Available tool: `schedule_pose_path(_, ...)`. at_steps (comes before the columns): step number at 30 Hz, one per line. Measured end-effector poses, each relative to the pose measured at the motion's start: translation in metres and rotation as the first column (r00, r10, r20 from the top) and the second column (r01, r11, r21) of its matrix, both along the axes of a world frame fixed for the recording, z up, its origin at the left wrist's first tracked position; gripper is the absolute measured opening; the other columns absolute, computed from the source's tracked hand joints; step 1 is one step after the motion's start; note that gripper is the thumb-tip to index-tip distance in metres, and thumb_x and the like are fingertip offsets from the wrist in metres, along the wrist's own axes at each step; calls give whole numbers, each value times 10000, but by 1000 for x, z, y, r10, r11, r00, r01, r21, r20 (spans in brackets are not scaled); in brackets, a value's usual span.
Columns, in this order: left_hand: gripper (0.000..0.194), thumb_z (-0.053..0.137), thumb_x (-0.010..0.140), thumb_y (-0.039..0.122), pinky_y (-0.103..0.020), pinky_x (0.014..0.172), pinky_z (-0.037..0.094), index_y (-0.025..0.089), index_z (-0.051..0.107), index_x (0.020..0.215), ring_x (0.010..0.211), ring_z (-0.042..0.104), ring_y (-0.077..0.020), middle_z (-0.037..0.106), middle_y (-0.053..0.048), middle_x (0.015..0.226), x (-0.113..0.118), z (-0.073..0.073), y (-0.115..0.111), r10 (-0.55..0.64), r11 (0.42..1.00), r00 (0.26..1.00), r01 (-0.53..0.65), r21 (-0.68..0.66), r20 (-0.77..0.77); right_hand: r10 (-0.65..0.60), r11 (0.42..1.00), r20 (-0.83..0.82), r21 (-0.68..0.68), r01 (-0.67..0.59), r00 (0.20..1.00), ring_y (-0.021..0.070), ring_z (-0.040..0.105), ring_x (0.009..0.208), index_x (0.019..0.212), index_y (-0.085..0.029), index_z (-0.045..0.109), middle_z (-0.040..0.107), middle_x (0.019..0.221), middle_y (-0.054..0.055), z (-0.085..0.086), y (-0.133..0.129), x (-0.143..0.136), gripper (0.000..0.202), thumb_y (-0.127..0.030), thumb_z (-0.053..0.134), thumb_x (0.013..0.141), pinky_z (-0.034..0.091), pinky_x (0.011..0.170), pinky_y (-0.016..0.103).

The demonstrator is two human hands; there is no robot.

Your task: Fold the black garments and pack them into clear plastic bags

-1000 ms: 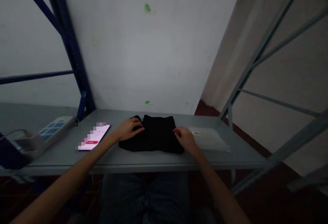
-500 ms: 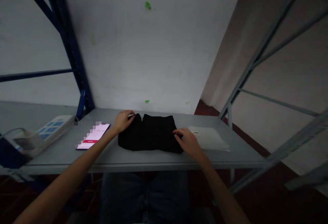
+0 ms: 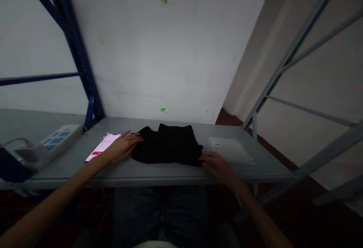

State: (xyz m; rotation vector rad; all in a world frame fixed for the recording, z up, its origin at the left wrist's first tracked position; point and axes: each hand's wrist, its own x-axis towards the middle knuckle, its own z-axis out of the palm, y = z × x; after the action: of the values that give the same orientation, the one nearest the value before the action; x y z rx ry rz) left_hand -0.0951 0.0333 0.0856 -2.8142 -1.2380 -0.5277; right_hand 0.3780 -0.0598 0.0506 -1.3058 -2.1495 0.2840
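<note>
We have one view only, worn on our head, looking forward and down from a seated spot close to the tabletop (image 3: 159,172). It faces the wall (image 3: 159,59) at 12 o'clock, with our forearms entering from 7 and 5 o'clock and our lap below.

a dim room. a pale wall (image 3: 159,59) with small green marks rises behind a grey metal table (image 3: 159,170). blue shelving uprights (image 3: 74,47) stand left, grey rack bars (image 3: 295,51) right, over a dark reddish floor (image 3: 232,118).
</note>
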Motion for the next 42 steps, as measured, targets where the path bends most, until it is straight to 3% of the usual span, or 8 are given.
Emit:
schedule_pose_path(4,391,656,911,480,-522,1232,298,331,700,1269,1360,556,-275,688,-50,1355,5,9,-27,-107,994,994,107,-15,17,-22,999,-29,23,22,999,253,659,1131,1171,-333,752,737,1174,56,-5,1,2,255,-306,598,971,518,1034,441)
schedule_pose_path(9,233,550,989,374,-385,1047,484,277,753,1052,1135,668,-236,751,-41,1148,6,12,-40,-124,991,992,125,-40,15,-70,997,-110,26,73,992,250,675,1102,1144,-300,752,733,1155,65,-11,5,5,246,-325,578,973,529,1013,431)
schedule_pose_path(13,252,506,1002,371,-337,891,514,249,726,997,953,692,-217,748,-41,1000,2,12,-33,-74,996,997,75,-38,38,-67,997,-151,28,72,986,242,675,1104,1129,-282,744,729,1154,67,-13,9,5,243,-324,560,976,518,1028,425)
schedule_pose_path(22,306,459,1010,428,-290,839,518,261,716,1018,920,679,-202,718,-41,1008,-1,13,-25,-10,1000,990,12,-13,142,-70,996,-199,40,80,978,236,682,1076,1117,-241,730,739,1142,82,-12,16,5,274,-358,524,980,527,988,402)
schedule_pose_path(30,336,449,992,462,-320,792,520,216,676,1012,855,648,-212,723,-68,987,14,28,9,62,996,959,-42,-79,275,-198,972,-341,53,229,919,228,716,874,1088,-197,735,769,1036,89,2,54,-7,378,-468,500,967,565,734,328)
schedule_pose_path(36,270,519,905,448,-330,745,483,235,664,984,759,640,-223,709,-43,827,14,20,52,144,976,978,-115,-186,148,-336,937,-268,0,349,903,218,726,866,1050,-196,753,787,961,69,3,97,-24,297,-317,521,909,547,829,333)
schedule_pose_path(39,271,545,879,443,-341,741,489,233,660,1006,771,643,-243,680,-52,813,15,12,49,191,966,980,-177,-191,59,-413,909,-169,-26,415,895,206,721,829,1037,-206,754,785,938,59,-8,103,-29,260,-278,551,891,535,833,326)
schedule_pose_path(42,391,482,930,543,-387,840,518,218,651,1066,943,651,-284,656,-108,1004,16,4,36,314,948,946,-307,-81,86,-457,885,-134,34,465,879,206,705,828,1056,-203,737,774,957,62,-15,101,-33,257,-280,555,891,523,830,328)
